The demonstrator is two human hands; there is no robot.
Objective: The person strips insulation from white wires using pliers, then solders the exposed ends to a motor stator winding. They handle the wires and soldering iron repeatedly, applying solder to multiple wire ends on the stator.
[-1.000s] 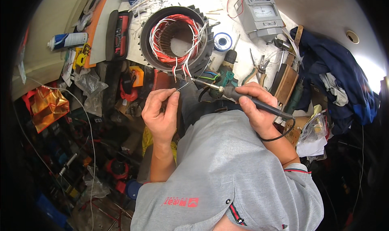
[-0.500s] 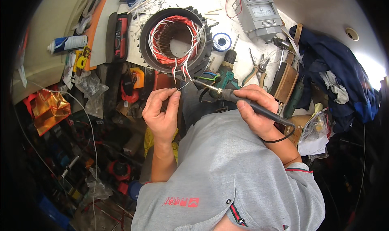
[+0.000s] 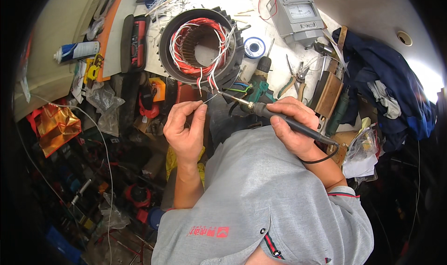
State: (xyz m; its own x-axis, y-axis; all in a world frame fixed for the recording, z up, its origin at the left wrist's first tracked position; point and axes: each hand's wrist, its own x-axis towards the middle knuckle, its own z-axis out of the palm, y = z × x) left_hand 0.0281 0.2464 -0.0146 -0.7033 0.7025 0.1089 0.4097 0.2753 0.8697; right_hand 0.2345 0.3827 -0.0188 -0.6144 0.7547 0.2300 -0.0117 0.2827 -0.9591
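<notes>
A motor stator with a dark ribbed housing and red windings sits on the worktable, its sleeved white leads hanging over the near side. In my right hand is a soldering iron with a black handle, its metal tip close to the lead ends. My left hand is closed in a pinch on a thin silvery solder wire, which reaches toward that tip. Whether tip, solder and lead touch is too small to tell.
A blue-and-white solder spool and a green drill lie right of the stator, near pliers. A grey analog meter stands at the back right. A red-and-black case is at the left. Clutter fills the lower left.
</notes>
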